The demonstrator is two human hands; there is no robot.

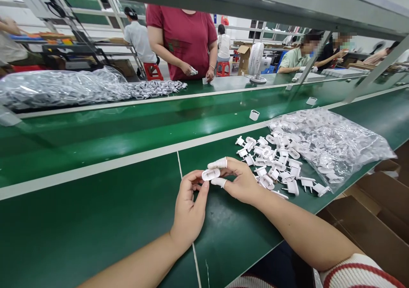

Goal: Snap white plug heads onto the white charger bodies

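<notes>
Between my two hands I hold a small white oval plastic part [211,174] with a slot in its face, just above the green bench [134,232]. My left hand [190,207] pinches its left end between thumb and fingers. From the right, my right hand [238,179] grips the same part; white finger cots cover its thumb and index finger. Just beyond my right hand lies a loose pile of similar white plastic parts [277,160], some with prongs sticking out. A clear plastic bag [338,139] full of such parts lies beside the pile.
A green conveyor belt [128,126] runs past the bench, carrying a white housing [254,115] and another [311,101]. Opposite stands a person in a red shirt [185,41], near a large bag of parts [64,87]. Cardboard boxes [364,224] sit below right. A metal beam [223,7] crosses overhead.
</notes>
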